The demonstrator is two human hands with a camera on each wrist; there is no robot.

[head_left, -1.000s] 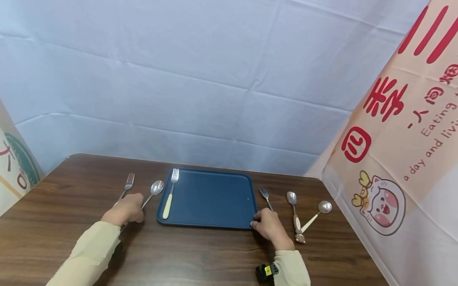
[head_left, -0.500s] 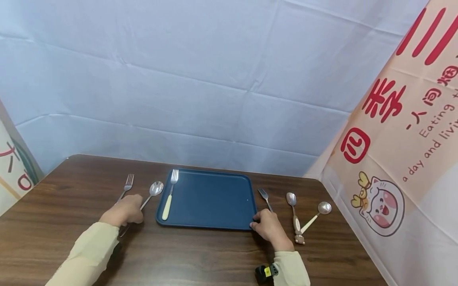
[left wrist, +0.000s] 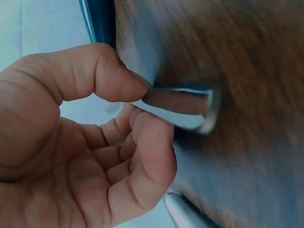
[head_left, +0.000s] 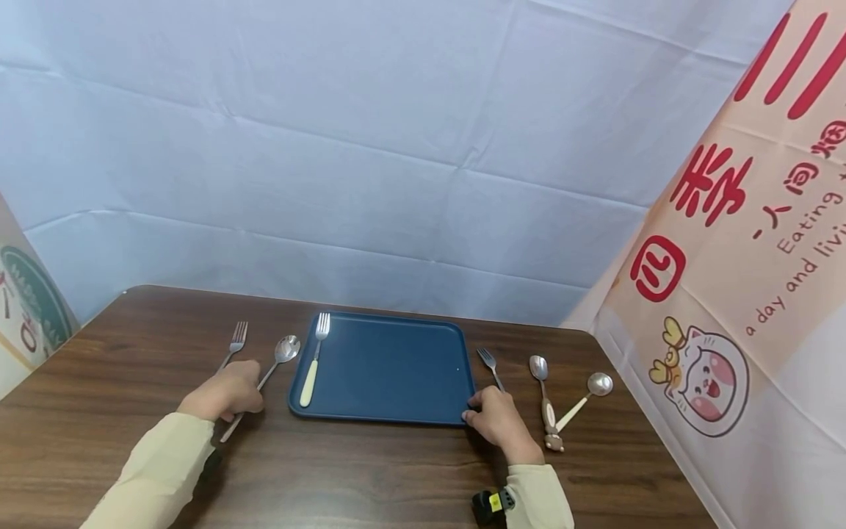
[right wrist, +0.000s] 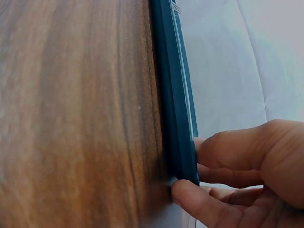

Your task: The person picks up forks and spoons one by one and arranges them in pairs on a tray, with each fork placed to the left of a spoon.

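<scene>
My left hand (head_left: pixel 228 389) pinches the handle of a metal spoon (head_left: pixel 287 349) between thumb and fingers. In the left wrist view the end of the spoon handle (left wrist: pixel 185 107) sticks out past the fingertips, over the wood. A metal fork (head_left: pixel 238 338) lies just beyond that hand, which hides its lower part. My right hand (head_left: pixel 499 419) holds the near right corner of a blue tray (head_left: pixel 396 367), thumb and fingers at its rim (right wrist: pixel 178 118). On the tray's left side lies a fork with a cream handle (head_left: pixel 313 367).
Right of the tray lie a small fork (head_left: pixel 489 360), partly behind the right hand, a spoon with a brown bear handle (head_left: pixel 547 411) and a round ladle-like spoon with a cream handle (head_left: pixel 600 384). The wooden table (head_left: pixel 370 477) meets white cloth (head_left: pixel 330 184) behind.
My left hand has shifted slightly left and toward me with the spoon, and more of its handle end shows. The right hand and the tray stay in place.
</scene>
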